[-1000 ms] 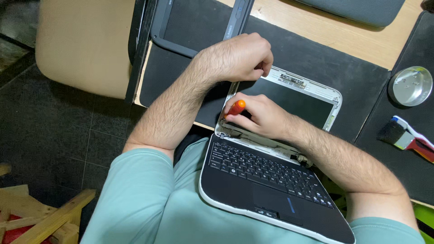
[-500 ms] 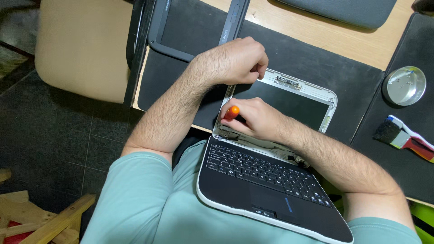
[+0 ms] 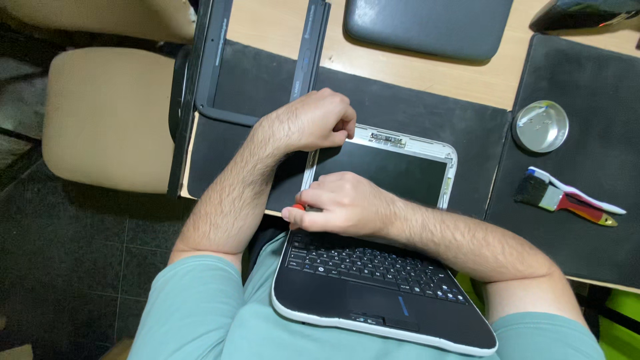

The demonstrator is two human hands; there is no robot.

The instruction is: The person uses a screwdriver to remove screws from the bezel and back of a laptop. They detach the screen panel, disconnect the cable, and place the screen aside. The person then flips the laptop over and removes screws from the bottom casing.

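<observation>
Laptop [image 3: 373, 293], small and black with a white rim, lies open across the person's lap, its keyboard toward the body and its screen [image 3: 393, 175] tipped back so that the top edge rests on the counter [image 3: 427, 73]. The screen's front bezel is off, and bare white frame shows along its top and sides. The left hand [image 3: 310, 123] sits at the screen's upper left corner; its grip is closed in a loose fist with the fingertips pinching the frame edge. The right hand [image 3: 340, 203] lies over the hinge area at the lower left of the screen, its grip shut around a screwdriver [image 3: 298, 207], of which only the orange handle end peeks out beside the thumb; the tip is hidden under the hand.

A black mat [image 3: 413, 113] covers the counter beneath the screen. On a second black mat to the right stand a round metal dish [image 3: 541, 126] and, just below it, a paintbrush [image 3: 563, 195] with a coloured handle. A dark bezel frame [image 3: 213, 73] lies at the counter's left end, and a closed grey laptop [image 3: 427, 27] rests at the far edge. A beige chair seat [image 3: 107, 120] stands left of the counter.
</observation>
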